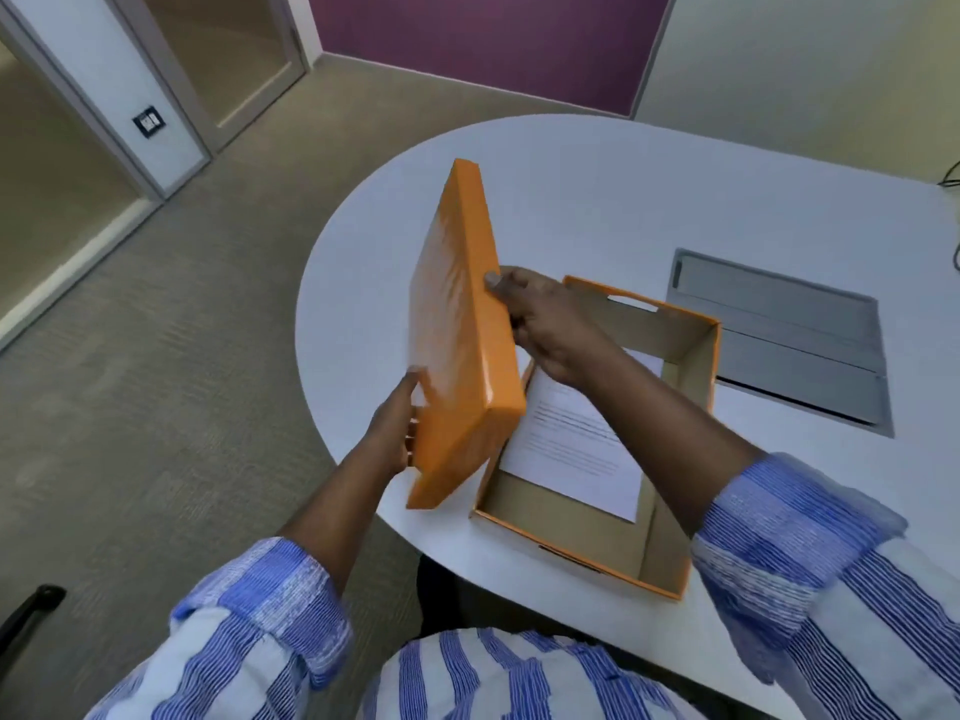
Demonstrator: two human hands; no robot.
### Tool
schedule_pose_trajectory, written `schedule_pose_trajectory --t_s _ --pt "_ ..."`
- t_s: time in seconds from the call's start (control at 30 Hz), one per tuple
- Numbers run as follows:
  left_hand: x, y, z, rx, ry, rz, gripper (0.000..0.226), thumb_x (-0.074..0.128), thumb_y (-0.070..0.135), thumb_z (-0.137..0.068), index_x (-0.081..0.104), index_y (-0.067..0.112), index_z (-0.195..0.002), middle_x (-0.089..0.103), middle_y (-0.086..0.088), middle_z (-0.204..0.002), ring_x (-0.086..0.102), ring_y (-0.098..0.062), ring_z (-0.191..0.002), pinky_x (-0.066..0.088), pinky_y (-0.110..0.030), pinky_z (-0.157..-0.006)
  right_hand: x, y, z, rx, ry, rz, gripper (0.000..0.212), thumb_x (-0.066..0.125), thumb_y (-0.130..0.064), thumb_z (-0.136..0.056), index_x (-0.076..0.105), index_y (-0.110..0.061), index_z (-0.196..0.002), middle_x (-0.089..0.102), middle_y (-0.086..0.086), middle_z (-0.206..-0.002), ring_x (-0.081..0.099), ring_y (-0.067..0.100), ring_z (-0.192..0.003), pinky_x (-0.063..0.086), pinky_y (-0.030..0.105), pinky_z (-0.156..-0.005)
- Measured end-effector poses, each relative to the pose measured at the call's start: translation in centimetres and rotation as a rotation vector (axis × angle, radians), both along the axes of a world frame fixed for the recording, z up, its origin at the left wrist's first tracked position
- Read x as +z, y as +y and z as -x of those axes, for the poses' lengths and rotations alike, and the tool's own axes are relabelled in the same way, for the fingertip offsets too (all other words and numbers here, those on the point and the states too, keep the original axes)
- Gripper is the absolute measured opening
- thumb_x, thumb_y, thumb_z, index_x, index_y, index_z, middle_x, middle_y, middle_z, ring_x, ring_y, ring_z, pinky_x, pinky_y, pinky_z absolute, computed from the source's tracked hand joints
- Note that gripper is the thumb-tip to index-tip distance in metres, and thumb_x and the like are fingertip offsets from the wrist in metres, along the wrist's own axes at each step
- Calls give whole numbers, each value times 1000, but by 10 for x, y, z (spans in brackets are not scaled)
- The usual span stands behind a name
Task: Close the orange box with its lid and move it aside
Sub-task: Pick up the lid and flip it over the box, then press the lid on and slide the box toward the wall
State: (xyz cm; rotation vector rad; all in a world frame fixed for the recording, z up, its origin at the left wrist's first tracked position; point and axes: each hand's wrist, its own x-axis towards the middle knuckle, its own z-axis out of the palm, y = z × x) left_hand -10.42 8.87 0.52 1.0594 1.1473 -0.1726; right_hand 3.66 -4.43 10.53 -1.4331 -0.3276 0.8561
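Observation:
The open orange box stands on the white table near its front edge, brown inside, with a printed white sheet lying in it. The orange lid is held up on edge, tilted, just left of the box and over the table's rim. My left hand grips the lid's near left edge. My right hand reaches across the box and holds the lid's right side, thumb on its top face.
The rounded white table carries a grey metal cable hatch to the right of the box. Cables show at the far right edge. Carpet floor and a glass door lie to the left; a dark chair arm is at lower left.

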Motion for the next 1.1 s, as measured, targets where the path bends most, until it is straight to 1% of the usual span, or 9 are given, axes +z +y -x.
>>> schedule_pose_trajectory --t_s 0.07,0.17,0.33,0.4,0.5,0.57,0.67,0.8,1.1 --pt "5 -14 -6 -18 -70 46 57 52 68 -92 47 23 -126 62 -6 -105 60 -27 -92 50 -48 -85 8 -34 -8 -26 15 -30 31 54 -25 -102 61 -5 -125 71 11 -109 70 22 -93 57 42 -94" --pt "6 -36 -17 -18 -82 -77 67 55 74 -85 52 27 -132 66 -6 -124 64 -33 -107 49 -56 -100 10 -89 -21 -94 10 -15 27 55 -26 -102 65 -8 -119 72 9 -109 69 23 -96 57 42 -93" --pt "15 -75 -38 -85 -104 -497 63 57 69 -87 53 18 -125 64 -3 -119 63 -26 -100 50 -44 -83 -9 -173 -21 -341 -109 287 24 50 -29 -96 63 -21 -77 63 -7 -63 58 14 -60 45 32 -62" --pt "21 -92 -48 -162 -117 -631 65 57 66 -89 50 16 -130 58 2 -116 59 -22 -98 48 -40 -81 -23 -195 -15 -418 -97 362 25 44 -32 -99 62 -21 -85 65 -5 -71 60 16 -67 46 32 -63" --pt "24 -107 -63 -266 -119 -760 65 60 66 -87 52 15 -126 55 2 -112 58 -22 -96 47 -37 -80 -49 -213 -5 -480 -168 475 39 40 -45 -102 60 -17 -120 67 1 -109 64 21 -94 50 37 -79" --pt "23 -111 -72 -333 -106 -820 66 61 69 -84 54 14 -120 60 -2 -115 62 -26 -99 49 -38 -79 -62 -217 4 -542 -261 572 46 39 -49 -103 56 -16 -130 61 1 -113 60 22 -97 45 35 -83" --pt "22 -110 -83 -427 -33 -877 78 59 72 -80 54 10 -127 58 -12 -128 60 -34 -114 54 -47 -90 -83 -214 13 -614 -364 727 54 38 -55 -101 61 -11 -122 65 9 -113 62 28 -97 47 36 -79" --pt "19 -106 -83 -562 63 -918 82 57 67 -86 46 7 -140 45 -18 -143 48 -38 -131 44 -50 -103 -101 -207 26 -615 -394 941 62 40 -60 -98 59 -6 -121 59 16 -119 61 33 -99 47 38 -76" --pt "3 -99 -56 -685 -10 -774 88 56 74 -71 49 12 -133 51 -15 -134 56 -35 -121 52 -52 -98 -106 -215 51 -614 -372 1059 76 33 -70 -93 52 -11 -138 59 16 -129 60 35 -113 51 47 -88"
